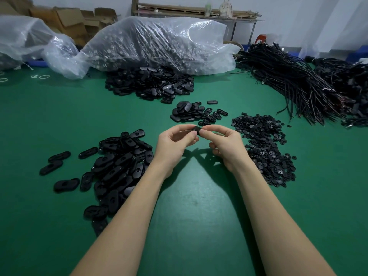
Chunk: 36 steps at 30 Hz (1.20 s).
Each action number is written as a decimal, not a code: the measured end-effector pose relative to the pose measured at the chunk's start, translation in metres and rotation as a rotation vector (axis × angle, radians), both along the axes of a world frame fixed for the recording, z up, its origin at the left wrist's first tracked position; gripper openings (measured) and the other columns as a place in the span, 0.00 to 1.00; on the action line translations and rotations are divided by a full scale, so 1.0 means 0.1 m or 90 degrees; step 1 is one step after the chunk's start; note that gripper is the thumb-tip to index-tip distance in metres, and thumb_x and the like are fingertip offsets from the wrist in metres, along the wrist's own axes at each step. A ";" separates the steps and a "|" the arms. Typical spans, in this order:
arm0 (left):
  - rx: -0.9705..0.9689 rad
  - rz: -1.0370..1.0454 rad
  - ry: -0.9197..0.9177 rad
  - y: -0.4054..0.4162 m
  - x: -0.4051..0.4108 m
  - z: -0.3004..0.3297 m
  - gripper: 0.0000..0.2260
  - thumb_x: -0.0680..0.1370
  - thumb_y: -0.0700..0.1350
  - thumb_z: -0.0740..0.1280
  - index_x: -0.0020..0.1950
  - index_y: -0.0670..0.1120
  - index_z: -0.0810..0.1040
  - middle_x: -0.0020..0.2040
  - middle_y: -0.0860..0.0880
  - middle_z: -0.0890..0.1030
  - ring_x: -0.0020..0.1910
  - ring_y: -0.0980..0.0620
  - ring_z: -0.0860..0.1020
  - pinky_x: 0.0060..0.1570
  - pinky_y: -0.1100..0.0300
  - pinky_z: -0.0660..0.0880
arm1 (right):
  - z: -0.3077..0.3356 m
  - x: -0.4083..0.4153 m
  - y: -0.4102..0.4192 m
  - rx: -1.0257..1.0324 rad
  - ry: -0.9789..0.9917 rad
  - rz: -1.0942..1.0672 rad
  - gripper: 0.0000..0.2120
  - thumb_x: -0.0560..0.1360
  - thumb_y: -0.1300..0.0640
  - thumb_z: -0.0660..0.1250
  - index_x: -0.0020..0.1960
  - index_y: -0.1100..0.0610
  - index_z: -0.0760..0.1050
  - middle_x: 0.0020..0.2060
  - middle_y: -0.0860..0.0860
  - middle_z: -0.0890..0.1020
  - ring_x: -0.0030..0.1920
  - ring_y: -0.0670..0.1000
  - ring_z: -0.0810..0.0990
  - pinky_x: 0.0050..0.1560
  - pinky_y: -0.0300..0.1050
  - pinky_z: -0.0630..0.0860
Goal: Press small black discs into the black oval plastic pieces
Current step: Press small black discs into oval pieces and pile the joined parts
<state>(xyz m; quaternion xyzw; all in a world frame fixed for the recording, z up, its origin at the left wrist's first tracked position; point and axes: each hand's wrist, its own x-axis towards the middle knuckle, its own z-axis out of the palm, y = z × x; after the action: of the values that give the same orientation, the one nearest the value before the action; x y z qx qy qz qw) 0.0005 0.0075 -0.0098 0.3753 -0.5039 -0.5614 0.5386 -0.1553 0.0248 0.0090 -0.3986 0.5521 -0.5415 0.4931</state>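
My left hand [175,141] and my right hand [225,143] meet above the middle of the green table, and together they pinch one black oval piece [197,130] between thumbs and fingertips. Most of that piece is hidden by my fingers, and I cannot tell whether a disc sits in it. A pile of small black discs [264,148] lies just right of my right hand. A heap of black oval pieces [117,166] lies left of my left forearm. A smaller group of oval pieces [193,112] sits just beyond my hands.
A big mound of oval pieces [149,82] spills from a clear plastic bag [159,42] at the back. Bundles of black cables [298,84] fill the back right. Another plastic bag [29,40] and cardboard boxes [69,20] stand at the back left.
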 end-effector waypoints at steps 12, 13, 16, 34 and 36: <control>0.013 -0.001 -0.061 -0.03 0.01 -0.05 0.07 0.80 0.34 0.69 0.52 0.45 0.82 0.43 0.50 0.87 0.44 0.53 0.85 0.49 0.63 0.80 | 0.02 -0.03 0.01 -0.028 0.003 0.067 0.06 0.72 0.65 0.78 0.49 0.60 0.84 0.39 0.55 0.87 0.37 0.49 0.86 0.39 0.38 0.81; 0.008 0.007 -0.071 -0.03 0.01 -0.05 0.06 0.79 0.34 0.69 0.50 0.45 0.82 0.43 0.49 0.87 0.44 0.54 0.85 0.48 0.63 0.80 | 0.02 -0.02 0.01 -0.038 0.004 0.075 0.06 0.73 0.66 0.77 0.49 0.61 0.84 0.40 0.56 0.88 0.39 0.50 0.87 0.40 0.39 0.82; -0.008 0.031 -0.100 -0.04 0.00 -0.05 0.06 0.78 0.34 0.71 0.49 0.45 0.81 0.44 0.47 0.86 0.44 0.54 0.85 0.47 0.64 0.79 | 0.02 -0.01 0.01 -0.050 0.003 0.077 0.06 0.74 0.69 0.75 0.49 0.64 0.84 0.41 0.59 0.88 0.41 0.52 0.88 0.43 0.40 0.83; -0.061 0.093 -0.210 -0.04 -0.02 -0.09 0.09 0.75 0.38 0.74 0.45 0.53 0.83 0.44 0.52 0.87 0.47 0.55 0.85 0.52 0.61 0.79 | -0.05 0.05 0.01 -0.044 0.234 0.004 0.03 0.75 0.62 0.76 0.45 0.57 0.82 0.38 0.52 0.88 0.38 0.53 0.88 0.48 0.54 0.86; -0.064 0.097 -0.219 -0.03 -0.02 -0.09 0.10 0.75 0.38 0.74 0.44 0.54 0.83 0.43 0.53 0.86 0.46 0.56 0.84 0.50 0.63 0.79 | -0.05 0.05 0.01 -0.048 0.255 0.004 0.03 0.75 0.61 0.76 0.46 0.57 0.82 0.37 0.52 0.87 0.37 0.52 0.88 0.48 0.54 0.86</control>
<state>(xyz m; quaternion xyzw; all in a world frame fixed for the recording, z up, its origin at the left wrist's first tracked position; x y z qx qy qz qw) -0.0016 0.0041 -0.0184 0.4756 -0.5862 -0.4207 0.5032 -0.1503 0.0260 0.0037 -0.5183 0.6168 -0.4702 0.3602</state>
